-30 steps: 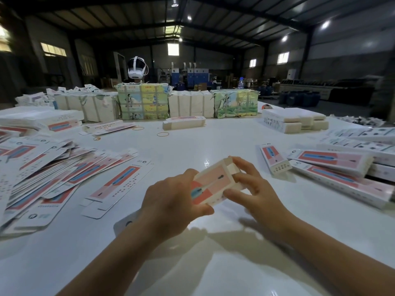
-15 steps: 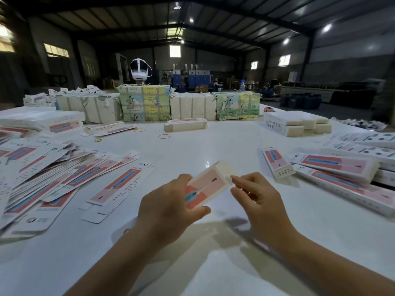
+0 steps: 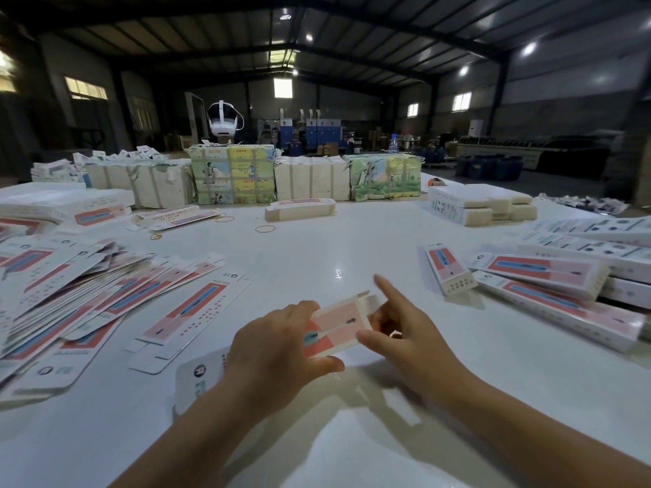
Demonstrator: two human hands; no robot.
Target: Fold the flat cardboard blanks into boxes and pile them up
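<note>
- A partly folded box [image 3: 336,327] is held above the white surface [image 3: 352,251], near its front edge, between the two hands.
- The box is gripped by the left hand [image 3: 271,353]: the thumb is curled under its near edge and the fingers are laid over its top left part.
- The right hand [image 3: 405,332] is set at the box's right end; its thumb is pressed against the lower right corner, the index finger is stretched out and raised, and the other fingers are curled behind the open end flap.
- The box's printed face, pink and red with a blue item pictured on it, is turned up and tilted.
- A fanned pile of flat blanks [image 3: 88,294] is spread on the surface at the left; one more blank [image 3: 199,373] is lain partly under the left wrist.
- Finished boxes [image 3: 549,280] are lain side by side at the right, well apart from the hands, and a single short box [image 3: 449,271] is placed just beside them.
- Wrapped bundles [image 3: 232,174] are lined up along the far side of the surface, with a white headset [image 3: 223,118] seen behind them.
- Rubber bands [image 3: 265,228] are scattered on the surface before the bundles.
</note>
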